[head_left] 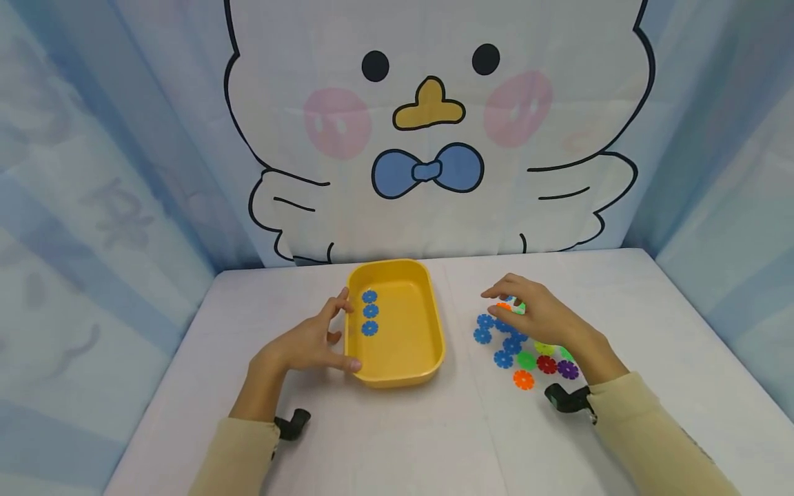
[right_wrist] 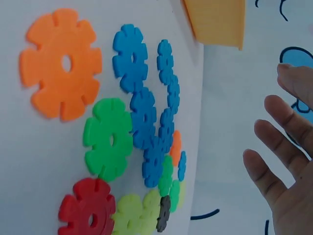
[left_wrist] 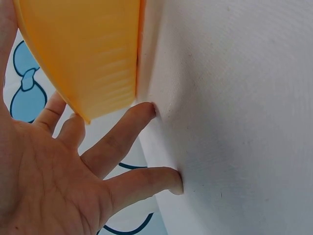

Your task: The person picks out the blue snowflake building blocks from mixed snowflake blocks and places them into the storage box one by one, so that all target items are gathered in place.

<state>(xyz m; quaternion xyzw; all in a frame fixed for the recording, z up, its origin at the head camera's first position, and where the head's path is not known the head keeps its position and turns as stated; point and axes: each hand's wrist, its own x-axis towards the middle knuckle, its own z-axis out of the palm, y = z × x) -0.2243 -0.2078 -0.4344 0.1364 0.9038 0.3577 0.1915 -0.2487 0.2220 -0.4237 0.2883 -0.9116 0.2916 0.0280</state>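
Note:
A yellow tray (head_left: 403, 337) stands left of centre on the table. Three blue notched plastic discs (head_left: 370, 311) lie in a row along its left inside. Spread along the tray's left side is my left hand (head_left: 304, 342), thumb and fingertips at the rim. In the left wrist view, two of its fingers (left_wrist: 120, 142) reach down to the tablecloth beside the tray wall. My right hand (head_left: 540, 310) hovers over the far part of a loose group of discs, mostly blue ones (head_left: 511, 344). Its fingers are loosely bent and hold nothing in the right wrist view.
More notched discs lie right of the tray: orange (head_left: 524, 379), green (head_left: 526, 360), red (head_left: 546, 365) and purple (head_left: 567, 370). White cloth covers the table (head_left: 397, 441). A curtain (head_left: 428, 220) with a cartoon bird hangs behind its far edge.

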